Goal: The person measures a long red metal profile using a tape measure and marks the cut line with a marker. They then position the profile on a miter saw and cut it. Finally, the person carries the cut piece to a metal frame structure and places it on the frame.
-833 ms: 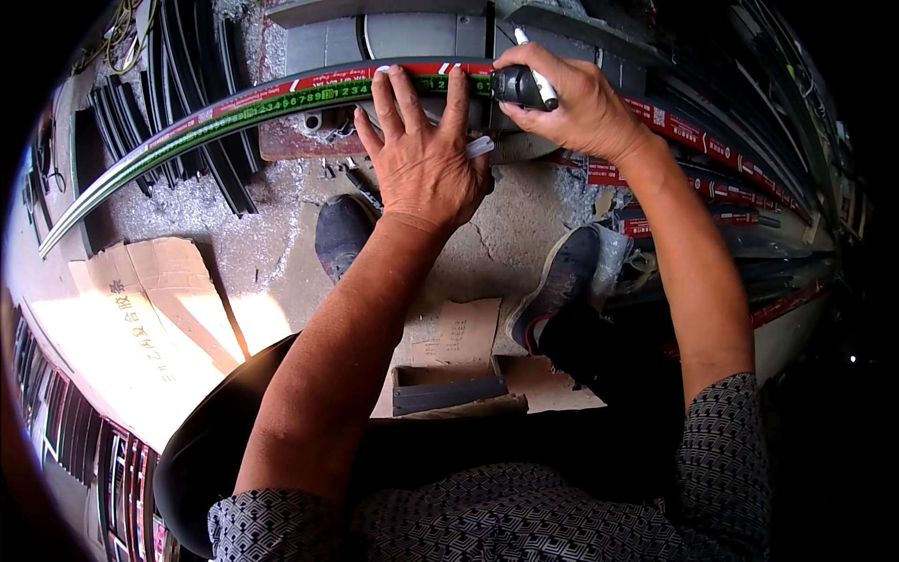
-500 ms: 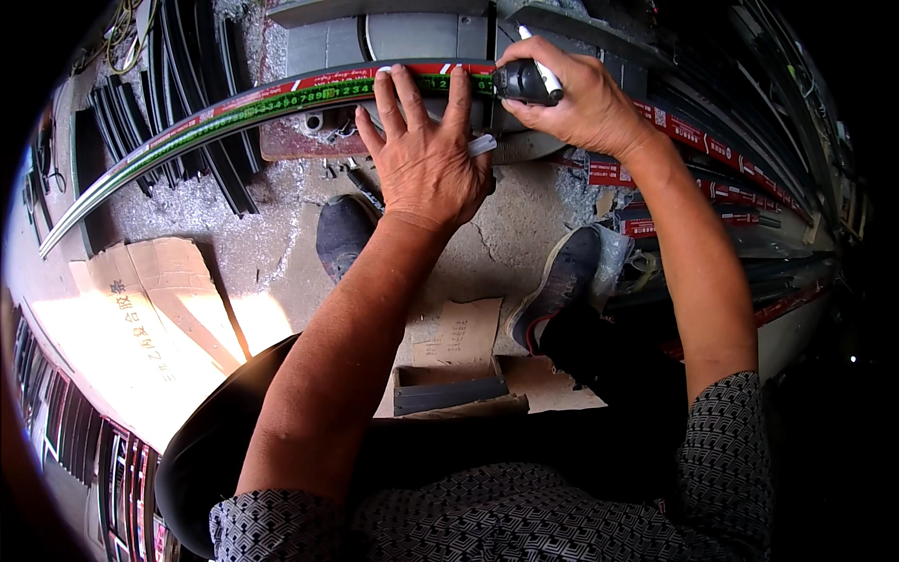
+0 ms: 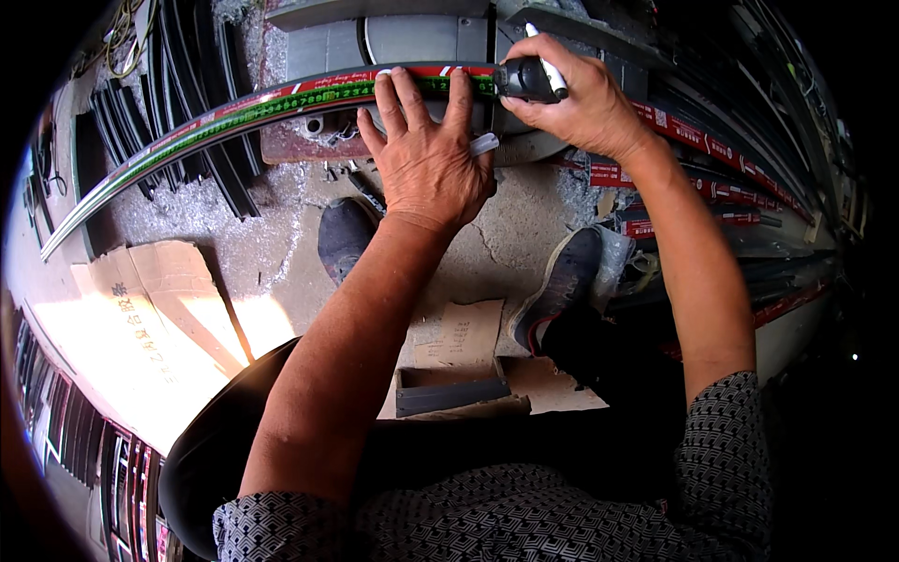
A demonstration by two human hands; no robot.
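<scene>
A long strip (image 3: pixel 272 96) with red film lies across the far bench, with a green measuring tape (image 3: pixel 201 130) stretched along its near side. My left hand (image 3: pixel 426 159) lies across both, fingers spread and tips on the strip. A short whitish piece (image 3: pixel 483 144) pokes out beside its thumb; whether the thumb grips it is unclear. My right hand (image 3: pixel 592 98) is closed round the black tape measure case (image 3: pixel 532 80) at the tape's right end. A white marker pen (image 3: pixel 549 63) with a black end is tucked in the same hand, lying across the case.
Grey metal machine plates (image 3: pixel 412 37) lie behind the strip. Dark strips (image 3: pixel 187 84) are piled at the far left, and red-labelled strips (image 3: pixel 712 140) at the right. Flattened cardboard (image 3: pixel 159 300) and a small grey open box (image 3: pixel 449 389) rest on the floor near my feet.
My right hand has shifted very slightly to the right with the tape measure case and the marker pen. My left hand stays pressed on the strip and tape.
</scene>
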